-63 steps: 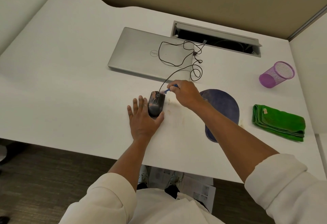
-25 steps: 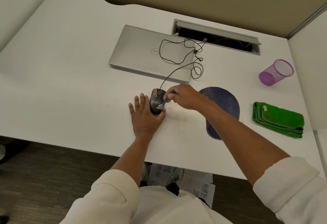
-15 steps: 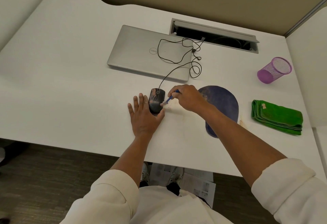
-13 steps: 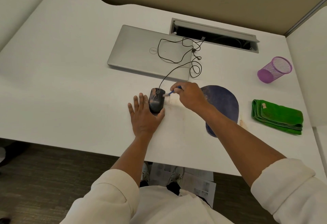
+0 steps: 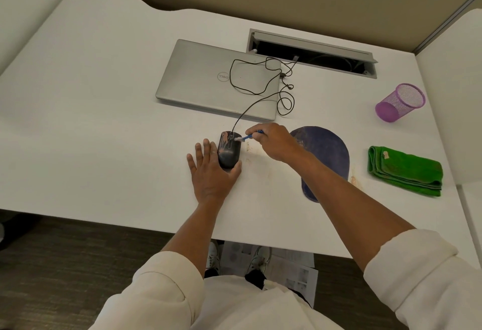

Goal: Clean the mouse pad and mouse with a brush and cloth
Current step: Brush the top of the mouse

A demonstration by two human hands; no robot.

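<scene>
**Brush on the mouse, palm holding it steady**

While the left hand (image 5: 211,175) lies flat on the white desk (image 5: 91,126) with its fingers (image 5: 202,151) spread and released, its thumb side presses against the near end of the black mouse (image 5: 229,153). That mouse sits just left of the dark blue mouse pad (image 5: 326,152), not on it, and pale streaks show on its top. Over it the right hand (image 5: 276,144) reaches in from the right, fingers pinched around a small blue brush (image 5: 247,137) whose whitish bristles touch the far right part of the mouse. From the mouse a thin black cable (image 5: 250,105) runs up across the closed silver laptop (image 5: 208,82) and coils beside it. Faint brownish smears mark the desk between mouse and pad. Further right a folded green cloth (image 5: 407,173) lies (untouched) on the desk, well apart from both hands, with a purple mesh cup (image 5: 400,101) tipped on its side beyond it.
</scene>
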